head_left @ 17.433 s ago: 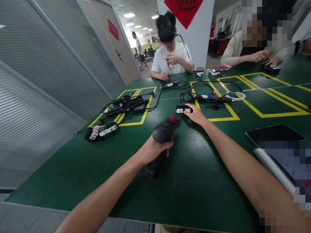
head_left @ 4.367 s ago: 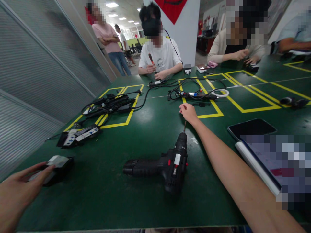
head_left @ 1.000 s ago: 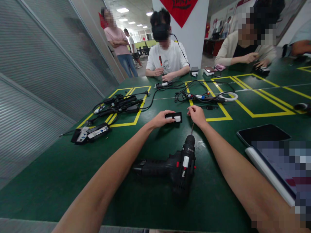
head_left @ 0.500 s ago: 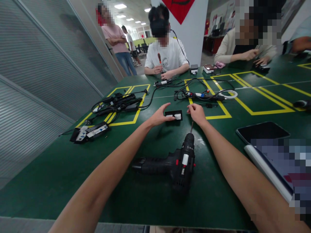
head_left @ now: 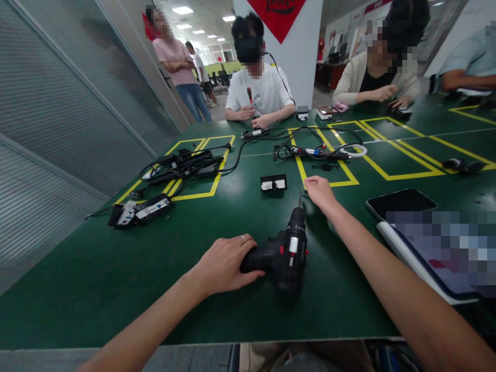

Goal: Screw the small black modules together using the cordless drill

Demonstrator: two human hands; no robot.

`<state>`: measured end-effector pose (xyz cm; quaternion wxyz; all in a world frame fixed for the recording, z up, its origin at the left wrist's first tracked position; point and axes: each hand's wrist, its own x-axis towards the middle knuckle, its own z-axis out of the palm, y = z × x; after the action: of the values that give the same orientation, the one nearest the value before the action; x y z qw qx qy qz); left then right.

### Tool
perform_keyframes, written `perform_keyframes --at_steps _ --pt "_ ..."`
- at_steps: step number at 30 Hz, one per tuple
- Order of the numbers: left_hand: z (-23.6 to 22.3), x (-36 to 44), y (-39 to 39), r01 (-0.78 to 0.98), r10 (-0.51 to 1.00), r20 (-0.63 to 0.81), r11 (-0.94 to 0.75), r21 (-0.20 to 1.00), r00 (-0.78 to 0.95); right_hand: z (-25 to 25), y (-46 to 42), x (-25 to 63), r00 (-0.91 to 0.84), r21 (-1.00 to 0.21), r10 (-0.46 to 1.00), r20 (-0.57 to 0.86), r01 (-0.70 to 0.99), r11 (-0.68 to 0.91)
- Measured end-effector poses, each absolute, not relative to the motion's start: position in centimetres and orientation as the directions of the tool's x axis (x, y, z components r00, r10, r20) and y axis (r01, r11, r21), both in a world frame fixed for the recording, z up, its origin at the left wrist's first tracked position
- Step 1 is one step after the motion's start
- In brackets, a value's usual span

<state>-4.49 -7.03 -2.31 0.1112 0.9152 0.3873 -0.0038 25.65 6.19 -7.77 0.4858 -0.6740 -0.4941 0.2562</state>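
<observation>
A black cordless drill [head_left: 291, 248] lies on its side on the green table, its long bit pointing away from me. My left hand [head_left: 228, 261] is wrapped over the drill's handle, thumb on the near side and fingers on the far side. Just right of the bit's tip, my right hand [head_left: 320, 192] is closed with fingertips pinched; what they hold, if anything, is hidden. Beyond the bit sits a small black box [head_left: 273, 182] with white pieces in it, touched by neither hand.
Tangled black cables [head_left: 189, 165] lie in a yellow-taped area at left, with black-and-white parts [head_left: 141, 209] before them. A corded electric screwdriver [head_left: 318, 153] lies ahead. A phone [head_left: 401, 203] and a tablet [head_left: 430, 263] are at right. Co-workers sit across the table.
My left hand has left the small black box and come back toward me onto the drill's handle. My right hand stays near the bit, still closed. The view has shifted slightly.
</observation>
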Motion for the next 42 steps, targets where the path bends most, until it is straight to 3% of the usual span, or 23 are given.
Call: perform_keyframes --at_steps 5,7,10,11,14,16,21,26,28,30,32,36,42 --pt "-2.9 -4.5 -7.1 0.699 0.717 -0.025 -0.671 0.246 0.697 -5.0 1.8 25.9 0.328 -0.929 0.925 0.194 0.364 0.066" --pt "-2.7 -4.2 -7.3 0.682 0.730 0.021 -0.648 0.339 0.683 -4.5 0.7 25.9 0.339 -0.976 0.937 0.083 0.216 0.008" --pt "-2.2 -2.6 -7.6 0.652 0.789 0.089 -0.560 0.511 0.607 -4.2 -1.2 24.9 0.249 -0.981 0.949 -0.194 -0.043 -0.189" --pt "-2.0 -1.7 -7.5 0.642 0.817 0.108 -0.519 0.564 0.566 -4.1 -1.9 24.2 0.225 -0.981 0.956 -0.188 -0.084 -0.174" --pt "-1.2 1.5 -6.9 0.597 0.897 0.132 -0.385 0.704 0.422 -3.9 -4.1 21.8 0.225 -0.983 0.971 0.080 -0.143 0.114" --pt "-1.0 3.9 -6.3 0.544 0.927 0.151 -0.328 0.772 0.345 -3.8 -5.3 20.6 0.190 -0.961 0.964 0.186 -0.168 0.219" --pt "-1.6 8.4 -5.5 0.526 0.898 0.294 -0.431 0.733 0.327 -3.5 -6.0 20.4 0.052 -0.915 0.969 0.241 -0.320 0.244" --pt "-1.8 8.0 -3.5 0.513 0.722 0.336 -0.676 0.529 0.605 -3.4 -5.4 21.2 0.408 -0.929 0.903 0.135 -0.265 0.259" --pt "-2.1 6.6 -1.0 0.549 0.724 0.417 -0.689 0.473 0.550 -3.1 -5.3 21.6 0.452 -0.941 0.882 0.135 -0.221 0.257" --pt "-3.0 5.0 2.4 0.633 0.778 0.534 -0.602 0.487 0.331 -2.4 -5.3 22.1 0.409 -0.956 0.899 0.158 -0.166 0.243" --pt "-4.5 3.7 6.0 0.654 0.793 0.559 -0.559 0.510 0.241 -1.6 -5.2 22.7 0.344 -0.969 0.922 0.178 -0.103 0.225" --pt "-7.6 2.8 11.0 0.549 0.826 0.461 -0.561 0.619 0.324 -0.6 -5.2 23.3 0.187 -0.996 0.979 0.086 -0.021 0.092" --pt "-8.8 2.7 13.6 0.400 0.797 0.402 -0.584 0.707 0.451 -0.1 -5.7 22.6 0.141 -0.993 0.988 -0.069 0.089 -0.082"
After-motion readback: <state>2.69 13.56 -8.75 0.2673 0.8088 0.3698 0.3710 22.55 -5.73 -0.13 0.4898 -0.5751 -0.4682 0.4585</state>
